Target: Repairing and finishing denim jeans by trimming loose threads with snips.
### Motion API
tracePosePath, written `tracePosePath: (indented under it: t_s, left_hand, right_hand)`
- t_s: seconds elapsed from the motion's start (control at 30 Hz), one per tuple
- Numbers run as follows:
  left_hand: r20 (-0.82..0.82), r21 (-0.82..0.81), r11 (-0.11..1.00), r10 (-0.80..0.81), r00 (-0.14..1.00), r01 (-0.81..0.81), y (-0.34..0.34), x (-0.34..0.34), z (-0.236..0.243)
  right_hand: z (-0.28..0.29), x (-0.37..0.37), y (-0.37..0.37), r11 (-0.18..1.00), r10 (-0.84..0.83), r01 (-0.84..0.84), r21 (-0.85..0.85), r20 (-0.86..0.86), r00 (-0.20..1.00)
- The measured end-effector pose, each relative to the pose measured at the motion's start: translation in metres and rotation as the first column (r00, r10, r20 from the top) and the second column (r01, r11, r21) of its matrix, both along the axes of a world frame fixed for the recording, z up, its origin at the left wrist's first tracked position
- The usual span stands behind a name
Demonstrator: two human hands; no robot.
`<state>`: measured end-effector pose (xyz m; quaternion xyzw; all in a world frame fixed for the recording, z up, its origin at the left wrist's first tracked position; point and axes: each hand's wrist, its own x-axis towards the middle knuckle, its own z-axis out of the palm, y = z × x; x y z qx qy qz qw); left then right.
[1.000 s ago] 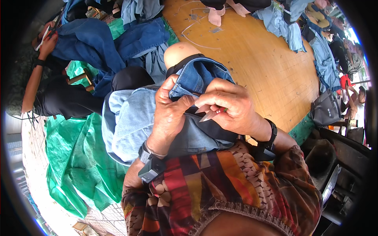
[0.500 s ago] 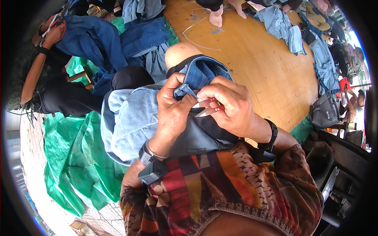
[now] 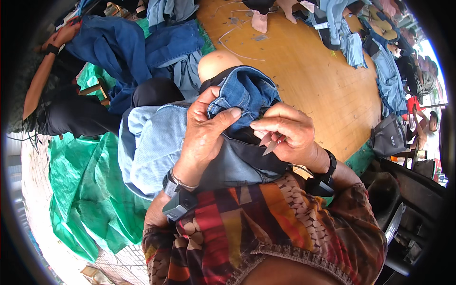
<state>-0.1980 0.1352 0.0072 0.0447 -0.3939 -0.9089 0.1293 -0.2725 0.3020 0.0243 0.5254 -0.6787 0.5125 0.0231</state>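
Note:
A blue denim garment (image 3: 152, 135) lies over my lap, light on its outer face, with a darker turned-out edge (image 3: 249, 90) raised toward the far side. My left hand (image 3: 202, 128) pinches that edge between thumb and fingers. Just right of it, my right hand (image 3: 290, 133) is closed round small thread snips (image 3: 269, 144), whose blades point down and toward me. The right thumb and forefinger are pressed together near the denim; whether they grip a thread there is too small to tell. Most of the snips' body is hidden in the palm.
At the left, a co-worker's hand (image 3: 68, 33) rests by dark blue jeans (image 3: 111, 45). Green sheeting (image 3: 90, 190) covers the floor on my left. A wooden board (image 3: 323, 99) spreads ahead, with denim pieces (image 3: 389, 80) along its right side and a dark grey bag (image 3: 388, 135) nearby.
My right hand has drawn right and slightly down from my left, and the snips' blades have swung downward. The denim edge is spread wider. At the far right, a light blue garment has shifted.

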Motion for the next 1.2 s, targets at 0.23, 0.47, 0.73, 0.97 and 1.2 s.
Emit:
tracePosePath:
  t_s: [0.23,0.47,0.73,0.97,1.2]
  left_hand:
    - [0.002,0.029,0.999,-0.016,1.0,0.016,-0.002,0.0,-0.002]
    - [0.016,-0.03,0.999,0.014,1.0,-0.013,0.0,-0.001,-0.006]
    - [-0.019,-0.189,0.982,0.026,0.999,-0.029,0.003,0.001,-0.001]
    - [-0.044,-0.301,0.953,0.023,0.999,-0.035,0.005,0.004,-0.001]
    - [0.015,-0.28,0.96,-0.014,1.0,0.018,0.004,-0.001,-0.001]
  right_hand:
    - [0.01,-0.002,-0.006,0.994,-0.099,0.104,-0.041,0.115,0.988]
    - [0.009,-0.003,-0.013,0.997,-0.072,0.076,-0.034,0.111,0.991]
    - [0.007,-0.005,-0.02,0.998,-0.063,0.063,-0.005,-0.065,0.996]
    - [0.011,-0.005,-0.015,0.994,-0.106,0.102,0.039,0.125,0.986]
    - [0.011,-0.013,-0.011,0.995,-0.077,0.093,-0.025,0.367,0.927]
